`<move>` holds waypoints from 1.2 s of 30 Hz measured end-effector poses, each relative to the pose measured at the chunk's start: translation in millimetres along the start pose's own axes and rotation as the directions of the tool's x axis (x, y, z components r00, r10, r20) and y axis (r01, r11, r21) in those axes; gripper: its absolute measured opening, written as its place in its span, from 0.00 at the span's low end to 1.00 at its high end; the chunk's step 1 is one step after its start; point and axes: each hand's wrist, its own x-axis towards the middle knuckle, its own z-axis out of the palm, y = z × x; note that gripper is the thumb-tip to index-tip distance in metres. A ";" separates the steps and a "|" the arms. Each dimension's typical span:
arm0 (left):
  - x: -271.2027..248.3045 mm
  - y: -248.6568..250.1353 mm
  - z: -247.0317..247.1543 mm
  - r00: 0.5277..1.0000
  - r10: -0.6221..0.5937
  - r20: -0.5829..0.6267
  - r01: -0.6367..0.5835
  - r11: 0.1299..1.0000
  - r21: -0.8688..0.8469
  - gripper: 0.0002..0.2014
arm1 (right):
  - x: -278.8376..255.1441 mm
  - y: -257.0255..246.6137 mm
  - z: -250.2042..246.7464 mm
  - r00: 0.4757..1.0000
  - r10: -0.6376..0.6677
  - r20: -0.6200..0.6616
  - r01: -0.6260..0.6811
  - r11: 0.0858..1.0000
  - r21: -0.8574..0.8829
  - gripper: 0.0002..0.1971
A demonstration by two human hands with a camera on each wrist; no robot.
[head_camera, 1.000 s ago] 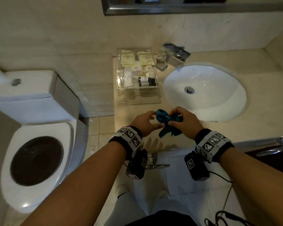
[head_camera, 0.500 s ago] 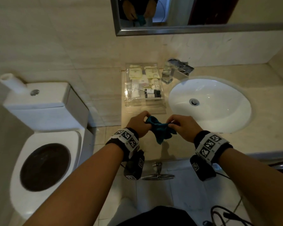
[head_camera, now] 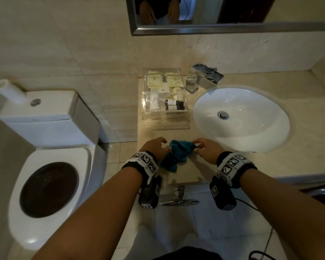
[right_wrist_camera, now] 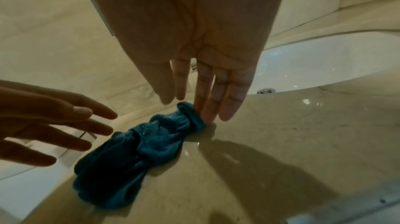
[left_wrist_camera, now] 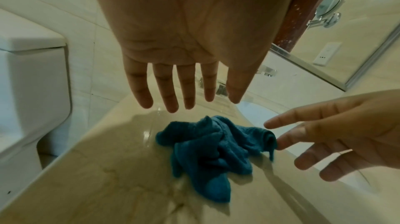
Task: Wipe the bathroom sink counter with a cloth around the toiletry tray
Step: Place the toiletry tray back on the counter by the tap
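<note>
A crumpled teal cloth [head_camera: 176, 154] [left_wrist_camera: 216, 150] [right_wrist_camera: 140, 150] lies on the beige counter [head_camera: 188, 173], in front of the clear toiletry tray [head_camera: 165, 118]. My left hand [head_camera: 156, 147] [left_wrist_camera: 186, 104] hovers just left of and above the cloth, fingers straight, holding nothing. My right hand [head_camera: 203, 147] [right_wrist_camera: 201, 109] is at the cloth's right end with straight fingers, and its fingertips [right_wrist_camera: 205, 116] touch the rolled edge. The tray holds several sachets and small bottles.
A white oval sink [head_camera: 251, 132] lies to the right of the tray, with a chrome faucet [head_camera: 208, 76] and a glass [head_camera: 191, 83] behind it. A toilet [head_camera: 45, 166] stands at the left, beyond the counter's left edge. A mirror [head_camera: 214, 29] hangs above.
Both hands held the cloth bunched above the counter before. Now their fingers have straightened and the cloth lies on the counter. The head view has tilted up.
</note>
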 end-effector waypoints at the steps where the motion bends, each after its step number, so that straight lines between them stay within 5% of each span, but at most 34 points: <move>1: 0.2 0.6 3.3 1.000 0.000 0.008 0.000 1.000 0.012 0.23 | 0.4 -0.4 2.1 0.998 0.021 0.057 -0.017 0.998 -0.062 0.21; 6: -1.5 7.5 4.6 1.000 -0.003 0.027 0.002 0.999 0.039 0.25 | -4.3 -6.5 -7.9 0.994 0.020 0.110 -0.002 0.987 -0.163 0.26; 21: -12.9 35.7 -65.2 0.971 -0.027 -0.237 0.044 0.997 0.066 0.28 | 13.3 -34.1 -89.4 0.996 -0.091 0.013 0.092 0.974 -0.206 0.24; 36: 109.5 0.4 -126.7 0.983 -0.086 -0.162 0.079 0.996 -0.050 0.34 | 125.4 -93.1 -103.2 0.999 0.026 -0.034 -0.030 0.993 -0.114 0.27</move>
